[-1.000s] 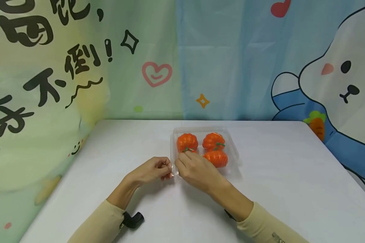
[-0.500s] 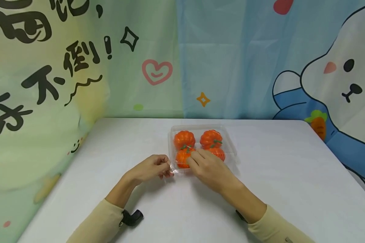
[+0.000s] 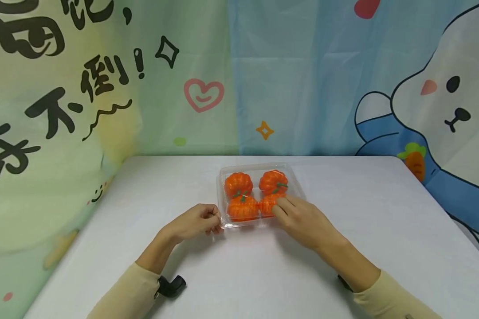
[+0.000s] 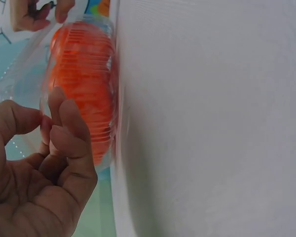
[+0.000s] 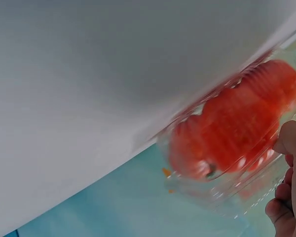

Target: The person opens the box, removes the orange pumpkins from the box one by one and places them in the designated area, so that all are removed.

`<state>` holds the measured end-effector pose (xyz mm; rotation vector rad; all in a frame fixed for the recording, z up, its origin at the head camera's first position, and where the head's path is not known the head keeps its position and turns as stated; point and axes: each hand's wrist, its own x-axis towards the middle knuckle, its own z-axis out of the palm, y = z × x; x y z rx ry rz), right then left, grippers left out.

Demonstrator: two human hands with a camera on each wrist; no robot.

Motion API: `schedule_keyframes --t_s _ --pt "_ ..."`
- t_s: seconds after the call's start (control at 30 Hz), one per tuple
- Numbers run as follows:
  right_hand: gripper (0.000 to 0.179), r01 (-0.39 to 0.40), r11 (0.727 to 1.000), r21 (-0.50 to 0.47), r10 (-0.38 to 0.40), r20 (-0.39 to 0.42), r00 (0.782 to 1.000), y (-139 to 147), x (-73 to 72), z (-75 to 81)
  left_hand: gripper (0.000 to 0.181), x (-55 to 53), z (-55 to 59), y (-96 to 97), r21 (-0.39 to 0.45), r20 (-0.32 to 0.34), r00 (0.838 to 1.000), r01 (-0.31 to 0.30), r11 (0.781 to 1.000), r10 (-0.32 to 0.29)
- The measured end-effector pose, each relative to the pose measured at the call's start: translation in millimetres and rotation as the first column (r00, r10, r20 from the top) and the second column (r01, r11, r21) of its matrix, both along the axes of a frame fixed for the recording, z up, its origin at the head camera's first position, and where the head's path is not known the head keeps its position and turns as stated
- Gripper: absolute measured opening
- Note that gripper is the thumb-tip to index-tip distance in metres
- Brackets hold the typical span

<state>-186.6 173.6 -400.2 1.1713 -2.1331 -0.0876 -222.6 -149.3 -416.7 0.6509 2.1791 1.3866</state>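
A clear plastic clamshell box [image 3: 247,168] sits towards the back of the white table. Inside it are several small orange pumpkins [image 3: 238,184] with green stems, two of them at the rear. My left hand [image 3: 199,219] pinches the box's front left corner, thumb against index finger in the left wrist view. Towards the front right, my right hand [image 3: 303,219] pinches the near rim with curled fingers and covers part of one pumpkin. In the right wrist view the right thumb [image 5: 292,138] lies along the clear edge. How the lid sits cannot be told.
The white table [image 3: 163,181] reaches back to a printed cloth backdrop [image 3: 279,79] with lettering and a cartoon animal. A black wrist device [image 3: 172,287] sticks out from the left sleeve [image 3: 127,294].
My right hand has slid right along the near rim, uncovering the front left pumpkin. The box has shifted slightly left in view. My left hand keeps its hold on the corner.
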Motion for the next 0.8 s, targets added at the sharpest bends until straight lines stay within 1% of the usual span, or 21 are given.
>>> schedule_keyframes --t_s 0.13,0.2,0.27,0.37,0.43,0.53,0.67,0.8 --pt "0.010 0.004 1.000 0.004 -0.004 0.003 1.000 12.1 -0.8 -1.7 0.016 -0.8 1.2 -0.9 -0.011 0.011 1.000 0.008 1.000 -0.008" --pt "0.008 0.000 1.000 0.016 0.000 -0.001 1.000 17.2 -1.5 -2.9 0.016 -0.9 1.3 -2.0 -0.023 0.021 1.000 0.012 1.000 -0.012" --pt "0.016 -0.001 1.000 0.026 0.002 -0.010 1.000 21.6 -2.2 -4.0 0.016 -1.4 0.9 -3.1 -0.031 0.023 1.000 0.019 0.999 -0.018" --pt "0.038 -0.001 1.000 0.025 0.001 -0.032 0.999 26.7 -3.1 -5.5 0.016 -2.5 0.9 -3.1 -0.038 0.025 1.000 0.017 0.999 -0.016" --pt "0.044 0.012 1.000 0.025 -0.010 -0.051 0.999 28.9 -3.0 -5.7 0.018 -3.3 0.7 -2.3 -0.041 0.025 1.000 0.007 0.999 -0.006" --pt "0.041 0.009 1.000 0.004 -0.008 -0.068 0.998 30.3 -3.0 -6.3 0.019 -4.3 -1.0 -0.9 -0.025 0.055 0.998 -0.021 0.999 0.023" --pt "0.039 0.005 1.000 -0.010 -0.006 -0.074 0.997 30.7 -2.6 -6.6 0.018 -5.1 -3.1 -0.2 0.017 0.100 0.994 -0.052 0.999 0.050" --pt "0.042 0.021 0.999 0.025 -0.020 -0.072 0.997 31.9 -1.2 -6.2 0.016 -5.0 -2.2 1.4 0.031 0.089 0.994 -0.068 0.997 0.065"
